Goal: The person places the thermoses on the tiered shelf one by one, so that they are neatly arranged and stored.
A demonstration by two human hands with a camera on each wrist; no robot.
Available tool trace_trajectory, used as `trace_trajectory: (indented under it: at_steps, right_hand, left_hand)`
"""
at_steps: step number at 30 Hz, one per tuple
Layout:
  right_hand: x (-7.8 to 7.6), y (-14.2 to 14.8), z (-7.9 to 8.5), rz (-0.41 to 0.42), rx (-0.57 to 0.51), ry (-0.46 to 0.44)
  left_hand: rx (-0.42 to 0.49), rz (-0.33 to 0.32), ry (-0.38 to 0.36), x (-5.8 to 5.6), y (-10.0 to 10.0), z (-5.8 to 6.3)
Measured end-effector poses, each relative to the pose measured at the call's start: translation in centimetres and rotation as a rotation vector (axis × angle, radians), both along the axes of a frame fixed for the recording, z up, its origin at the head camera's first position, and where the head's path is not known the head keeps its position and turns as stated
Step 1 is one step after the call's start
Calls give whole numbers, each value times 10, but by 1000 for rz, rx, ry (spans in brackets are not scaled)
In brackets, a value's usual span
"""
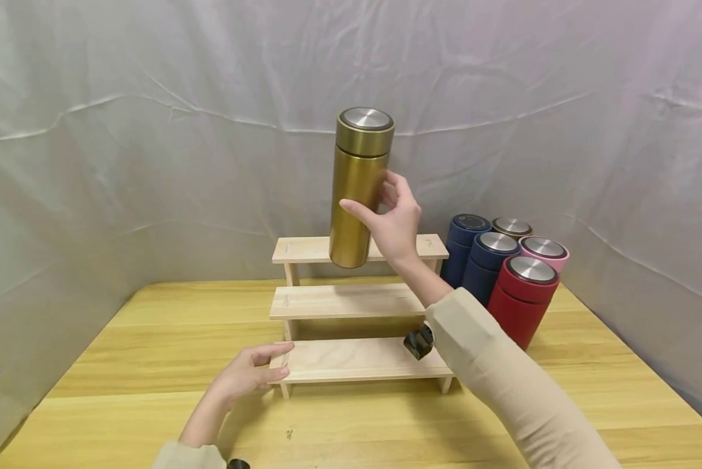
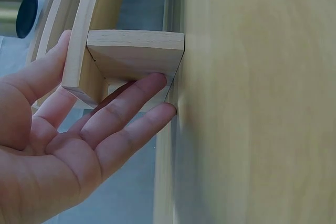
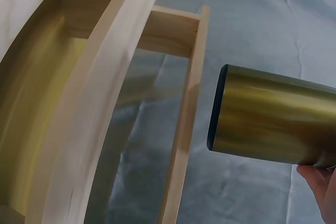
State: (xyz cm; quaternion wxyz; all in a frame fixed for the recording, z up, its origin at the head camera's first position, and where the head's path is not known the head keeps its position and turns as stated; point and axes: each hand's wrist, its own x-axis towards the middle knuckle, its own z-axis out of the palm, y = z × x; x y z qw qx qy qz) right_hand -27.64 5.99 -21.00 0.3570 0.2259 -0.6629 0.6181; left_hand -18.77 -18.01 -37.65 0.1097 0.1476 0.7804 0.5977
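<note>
My right hand point(image 1: 394, 221) grips a gold thermos bottle point(image 1: 356, 176) around its lower half, thumb in front. The bottle is held slightly tilted, its silver-topped lid upward. Its dark base hangs above the top tier of a three-tier wooden display stand point(image 1: 356, 361); in the right wrist view the gold bottle point(image 3: 273, 119) is apart from the boards. My left hand point(image 1: 248, 374) holds the left end of the stand's lowest board. In the left wrist view this board point(image 2: 79, 61) lies between the thumb and the other fingers, which extend beneath it by the leg.
Right of the stand are several upright thermos bottles: a red one point(image 1: 521, 306), two dark blue ones point(image 1: 482, 273), a pink one point(image 1: 558, 260) and another with a gold rim point(image 1: 511, 226). A wooden tabletop point(image 1: 151, 365) lies under everything, with grey cloth point(image 1: 151, 163) behind.
</note>
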Motion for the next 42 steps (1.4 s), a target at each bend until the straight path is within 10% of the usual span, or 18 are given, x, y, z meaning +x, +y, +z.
trace_trajectory:
  at_steps: [26, 42]
  right_hand:
    - [-20, -10, -2, -134, 189, -91]
    - [-24, 5, -18, -34, 317, -158]
  left_hand:
    - [-3, -7, 23, -2, 0, -2]
    - [-4, -11, 11, -2, -1, -2]
